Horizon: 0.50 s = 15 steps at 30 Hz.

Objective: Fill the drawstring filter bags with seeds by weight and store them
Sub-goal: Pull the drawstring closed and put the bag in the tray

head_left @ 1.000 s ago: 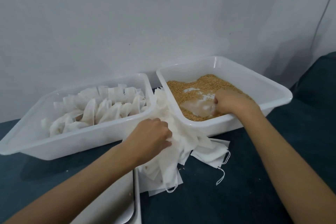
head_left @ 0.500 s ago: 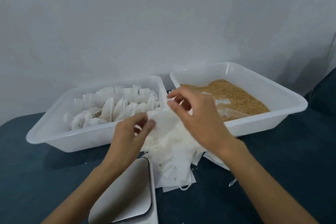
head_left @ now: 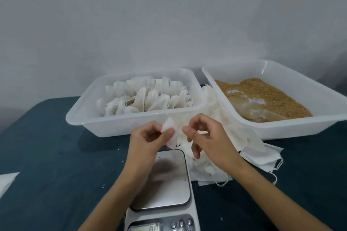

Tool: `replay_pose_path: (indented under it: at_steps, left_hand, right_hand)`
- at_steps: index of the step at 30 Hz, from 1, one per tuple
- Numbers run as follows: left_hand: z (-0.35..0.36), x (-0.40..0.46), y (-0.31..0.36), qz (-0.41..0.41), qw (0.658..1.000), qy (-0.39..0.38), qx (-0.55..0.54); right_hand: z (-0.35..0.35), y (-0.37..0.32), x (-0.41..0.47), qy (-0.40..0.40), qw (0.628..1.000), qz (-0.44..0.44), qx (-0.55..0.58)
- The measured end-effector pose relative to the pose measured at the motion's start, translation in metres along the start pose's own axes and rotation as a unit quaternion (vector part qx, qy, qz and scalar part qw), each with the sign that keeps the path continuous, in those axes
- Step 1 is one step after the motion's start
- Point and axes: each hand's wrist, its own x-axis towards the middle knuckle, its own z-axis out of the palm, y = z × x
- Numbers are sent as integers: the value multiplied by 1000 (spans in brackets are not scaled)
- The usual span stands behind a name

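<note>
Filter bag (head_left: 170, 134), one empty white piece, sits pinched between thumb and fingers of the left hand (head_left: 148, 139), held just above the far edge of the scale's steel platform (head_left: 165, 178). Right hand (head_left: 203, 137) is close beside it, fingers curled, thumb and forefinger drawn together at the bag's edge or its string; cannot tell whether they actually have hold of anything.

Handling, as a judgement: nearly weightless, thin and limp, creases on contact, no stiffness of its own. Likely to cling to its neighbours. Best taken at the mouth, one wall in each hand, and teased apart; the drawstring is for closing, not lifting once loaded.

Outward: loose pile of empty bags (head_left: 221, 133) lies just behind and right of the hands, spilling between the two tubs onto the dark cloth, strings trailing. Left tub (head_left: 105, 127) holds rows of bags standing on edge, probably filled. Right tub (head_left: 281, 129) holds the seeds (head_left: 266, 95), with a clear scoop-like piece half buried. Scale display (head_left: 144, 228) shows at the bottom edge, digits too blurred to read.
</note>
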Motion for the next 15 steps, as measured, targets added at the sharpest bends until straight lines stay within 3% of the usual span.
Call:
replay_pose_path:
  at_steps: [6,12,15]
  left_hand:
    - [6,-7,-8,51,994,-15,93]
    - [10,-13,-7,82,988,-42,127]
    - [14,-17,-6,166,963,-63,204]
  right_hand:
    - [12,5,-7,-76,996,-38,36]
    - [9,3,-5,-42,995,9,89]
    - [4,1,-4,-42,996,20,75]
